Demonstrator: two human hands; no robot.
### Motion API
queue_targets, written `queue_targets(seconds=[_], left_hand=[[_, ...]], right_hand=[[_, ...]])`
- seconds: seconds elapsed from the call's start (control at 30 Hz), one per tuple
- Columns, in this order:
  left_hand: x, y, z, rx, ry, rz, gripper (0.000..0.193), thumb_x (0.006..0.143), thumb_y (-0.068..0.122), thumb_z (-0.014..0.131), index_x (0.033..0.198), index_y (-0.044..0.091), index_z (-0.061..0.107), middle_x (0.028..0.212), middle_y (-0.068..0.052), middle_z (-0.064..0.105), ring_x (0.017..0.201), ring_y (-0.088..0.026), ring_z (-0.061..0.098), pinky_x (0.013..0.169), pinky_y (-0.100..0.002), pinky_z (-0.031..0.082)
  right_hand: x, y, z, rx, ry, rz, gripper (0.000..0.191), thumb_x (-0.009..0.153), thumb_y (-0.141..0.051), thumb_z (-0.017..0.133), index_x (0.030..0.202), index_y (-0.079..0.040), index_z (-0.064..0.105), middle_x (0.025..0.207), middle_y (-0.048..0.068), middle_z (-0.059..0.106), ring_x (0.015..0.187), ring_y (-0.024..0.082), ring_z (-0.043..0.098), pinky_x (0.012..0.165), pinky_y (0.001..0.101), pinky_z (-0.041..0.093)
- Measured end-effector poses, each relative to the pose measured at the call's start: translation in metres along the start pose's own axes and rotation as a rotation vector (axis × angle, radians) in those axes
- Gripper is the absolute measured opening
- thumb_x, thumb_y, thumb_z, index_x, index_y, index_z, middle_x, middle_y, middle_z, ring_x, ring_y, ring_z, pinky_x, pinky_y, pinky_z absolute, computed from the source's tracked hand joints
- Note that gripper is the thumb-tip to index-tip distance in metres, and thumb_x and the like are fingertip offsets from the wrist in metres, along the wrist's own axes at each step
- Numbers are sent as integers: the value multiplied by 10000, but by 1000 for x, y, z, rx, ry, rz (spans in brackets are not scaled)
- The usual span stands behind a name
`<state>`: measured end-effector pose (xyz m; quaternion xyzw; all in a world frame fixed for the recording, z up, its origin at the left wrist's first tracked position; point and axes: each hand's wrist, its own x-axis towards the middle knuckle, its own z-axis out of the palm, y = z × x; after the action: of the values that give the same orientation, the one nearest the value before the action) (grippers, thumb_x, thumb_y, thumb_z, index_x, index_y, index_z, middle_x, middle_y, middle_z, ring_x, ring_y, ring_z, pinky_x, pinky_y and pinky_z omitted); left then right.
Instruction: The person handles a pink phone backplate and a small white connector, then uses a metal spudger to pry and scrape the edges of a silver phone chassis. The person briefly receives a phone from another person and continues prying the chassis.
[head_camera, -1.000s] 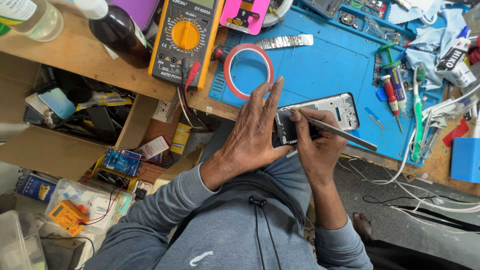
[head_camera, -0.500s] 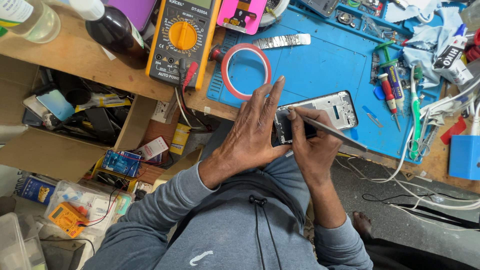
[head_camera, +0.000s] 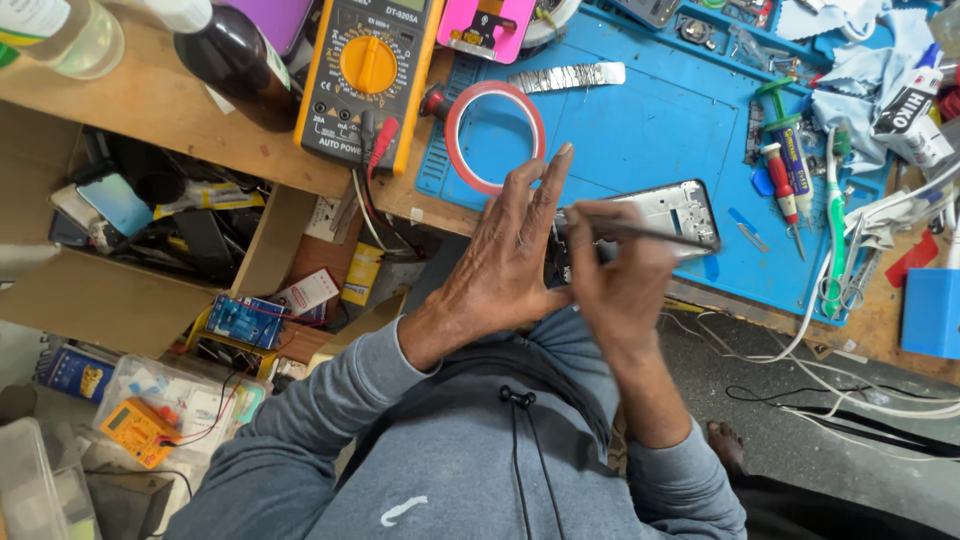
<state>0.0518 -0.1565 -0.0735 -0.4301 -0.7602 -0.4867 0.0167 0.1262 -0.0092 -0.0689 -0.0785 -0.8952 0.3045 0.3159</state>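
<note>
My left hand (head_camera: 505, 255) holds the near end of a stripped phone frame (head_camera: 672, 212), fingers stretched up along it. The silver frame lies at the front edge of a blue work mat (head_camera: 620, 120). My right hand (head_camera: 612, 275) pinches a thin dark metal tool (head_camera: 660, 233), like tweezers, laid almost flat across the frame. My hands hide the tool's working end and the part of the frame beneath them.
A yellow multimeter (head_camera: 370, 70) with red probes and a red tape ring (head_camera: 495, 135) lie behind my left hand. A metal strip (head_camera: 570, 77), screwdrivers (head_camera: 785, 165), a green tool (head_camera: 835, 220), cloths and white cables (head_camera: 870, 400) crowd the right. Open shelves (head_camera: 170, 220) of parts sit at the left.
Both hands have shifted slightly over the frame. The thin tool has swung from pointing down to the right to lying nearly level across the frame.
</note>
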Motion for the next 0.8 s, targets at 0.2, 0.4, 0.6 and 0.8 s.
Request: queue_targets(seconds=[0.2,0.4,0.6,0.8], left_hand=[[-1,-2,1,15,-15,-20,1333,689,254,977,1672,85,92,1519,-225,344,1428,-417,434,1180,-489,419],[0,0,-2,-46,-56,-47,1390,615,298,992,1641,60,85,1491,-242,338,1394,-433,419,1152,-504,405],[2,-1,-2,-14,-39,-10,1373,615,301,990,1626,53,94,1487,-259,331,1396,-450,408,1150,-519,387],[3,2,-1,29,-39,-49,1240,737,235,930,1659,57,120,1530,-256,358,1402,-436,431,1183,-515,399]], right_hand=[[1,6,1,-26,-40,-3,117,1036,-115,757,1079,-28,691,893,123,750,801,208,745,712,334,558],[5,5,-5,-23,19,-1,84,1036,-90,737,1087,-33,701,915,123,749,810,218,730,744,341,555],[14,-1,-9,-77,34,51,70,1025,-54,742,1072,-17,705,894,125,747,799,216,745,707,329,546],[16,-3,-17,-37,-15,-59,94,978,-25,724,1065,0,699,900,149,727,830,242,733,744,347,549]])
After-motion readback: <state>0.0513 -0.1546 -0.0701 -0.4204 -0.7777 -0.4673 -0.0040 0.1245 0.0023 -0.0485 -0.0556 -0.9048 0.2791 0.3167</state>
